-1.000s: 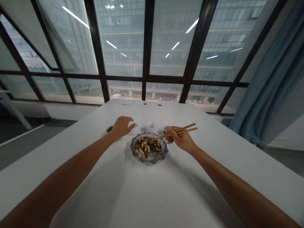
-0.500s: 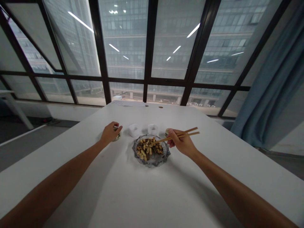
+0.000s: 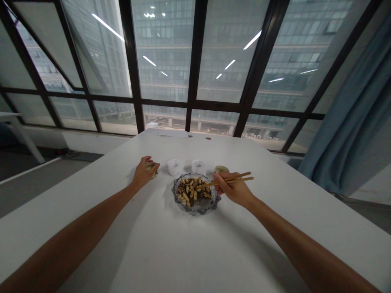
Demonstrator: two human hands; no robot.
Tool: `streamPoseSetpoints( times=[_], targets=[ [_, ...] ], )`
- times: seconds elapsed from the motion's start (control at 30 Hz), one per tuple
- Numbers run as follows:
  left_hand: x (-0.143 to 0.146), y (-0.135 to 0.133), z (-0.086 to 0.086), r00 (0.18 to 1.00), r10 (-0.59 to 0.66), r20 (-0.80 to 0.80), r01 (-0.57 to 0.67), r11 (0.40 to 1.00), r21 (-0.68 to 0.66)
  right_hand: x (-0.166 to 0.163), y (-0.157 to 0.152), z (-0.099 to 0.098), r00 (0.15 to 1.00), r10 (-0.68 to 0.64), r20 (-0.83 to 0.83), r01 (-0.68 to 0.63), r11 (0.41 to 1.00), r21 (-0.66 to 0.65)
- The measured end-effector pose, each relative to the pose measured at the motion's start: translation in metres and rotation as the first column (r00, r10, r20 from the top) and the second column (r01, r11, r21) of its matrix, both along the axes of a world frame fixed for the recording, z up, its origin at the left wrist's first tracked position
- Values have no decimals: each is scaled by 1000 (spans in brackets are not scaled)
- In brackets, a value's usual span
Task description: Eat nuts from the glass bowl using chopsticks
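Note:
My left hand (image 3: 143, 171) curls its fingers round a small pale cup (image 3: 155, 172) with dark lettering, which stands on the table. A pair of wooden chopsticks (image 3: 242, 178) is held in my right hand (image 3: 233, 188). Their tips reach into a scalloped glass bowl (image 3: 200, 211), among unshelled peanuts (image 3: 192, 189) mixed with slim dark pieces. Whether the tips pinch a piece is too small to tell. Just beyond my right hand stands another pale cup (image 3: 221, 168), partly hidden by the hand.
Two white, angular small cups (image 3: 174, 167) stand side by side behind the bowl. Papers (image 3: 169, 133) and a small round brown object (image 3: 208, 138) lie at the far edge of the white table (image 3: 183, 252). Windows rise behind it; a blue curtain (image 3: 345, 118) hangs at right.
My right hand and the chopsticks have come down slightly, with the tips lower in the bowl. More of the cup behind that hand shows. The left hand stays at its cup.

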State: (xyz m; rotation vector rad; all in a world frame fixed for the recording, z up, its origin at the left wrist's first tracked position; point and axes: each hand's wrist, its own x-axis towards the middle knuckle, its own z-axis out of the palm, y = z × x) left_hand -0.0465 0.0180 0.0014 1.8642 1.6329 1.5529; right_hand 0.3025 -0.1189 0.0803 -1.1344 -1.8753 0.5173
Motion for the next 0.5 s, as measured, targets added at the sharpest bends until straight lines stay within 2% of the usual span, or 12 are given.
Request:
streamPoseSetpoints(
  times=[0.17, 0.33, 0.4, 0.5],
  targets=[
    [1, 0, -2, 1000, -2, -26, 1, 1000, -13, 4, -2, 2, 995, -32, 94, 25, 997, 73],
    [0, 2, -6, 997, 1, -77, 0, 1000, 18, 9, 0, 2, 994, -113, -9, 113, 985, 134],
    [0, 3, -8, 996, 17, -82, -14, 1000, 26, 10, -1, 4, 995, -103, 7, 101, 983, 152],
    [0, 5, -10, 995, 34, -91, -31, 999, 39, 11, -4, 7, 984, -40, 176, 1, 976, 217]
  ],
)
